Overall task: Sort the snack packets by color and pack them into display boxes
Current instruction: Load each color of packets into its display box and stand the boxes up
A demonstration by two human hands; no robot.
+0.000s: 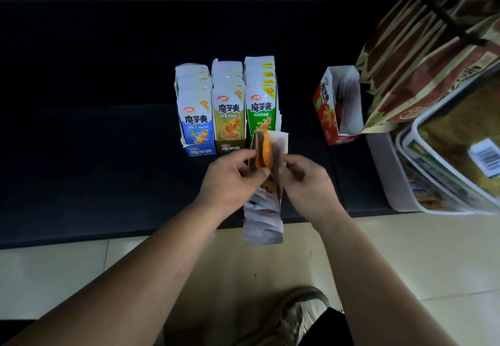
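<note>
Blue box (198, 132), olive box (230, 118) and green box (261, 102) stand side by side mid-shelf (81, 161), each full of matching packets. At the shelf's front edge the left hand (232, 176) pinches an orange packet (262, 153); the right hand (307, 182) grips a held box (281, 144) of fanned packets. The red box (326, 107) looks near empty. The bin (384, 164) at the right edge holds big bags (449, 153).

left hand (232, 174) pinches orange packet (262, 153) | right hand (307, 180) grips box (263, 224) | both held forward, close together
</note>
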